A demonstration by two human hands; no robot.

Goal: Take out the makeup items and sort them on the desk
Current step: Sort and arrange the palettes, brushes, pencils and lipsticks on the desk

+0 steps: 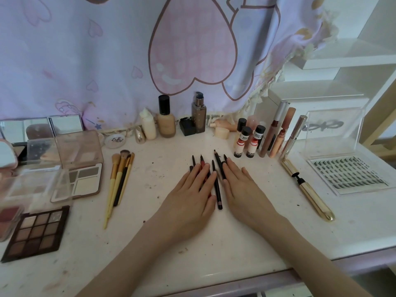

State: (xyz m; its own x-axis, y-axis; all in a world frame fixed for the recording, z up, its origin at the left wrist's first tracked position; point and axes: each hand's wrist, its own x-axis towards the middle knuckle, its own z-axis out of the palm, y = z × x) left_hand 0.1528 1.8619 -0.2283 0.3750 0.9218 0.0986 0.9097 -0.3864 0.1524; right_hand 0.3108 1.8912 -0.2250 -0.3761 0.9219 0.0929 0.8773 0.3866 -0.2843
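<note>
Sorting looks nearly done: pencils (216, 179) lie mid-desk between my flat hands, left hand (190, 196) resting straight-fingered on some, right hand (244, 185) touching the outer one, neither grasping. Brushes (120, 181) lie in a bunch left of them; palettes (79, 168) sit by the left edge, bottles (165, 121) along the back edge, lip tubes (276, 133) back right. Gold tube (308, 189) and lash tray (347, 174) near the right edge (gold tube's cap looks off). Left to do, I'd guess: squaring the pencils. Nothing blocks them.

Soft, even daylight, faint shadows, wide-angle bending at the edges, left side slightly blurred.
</note>
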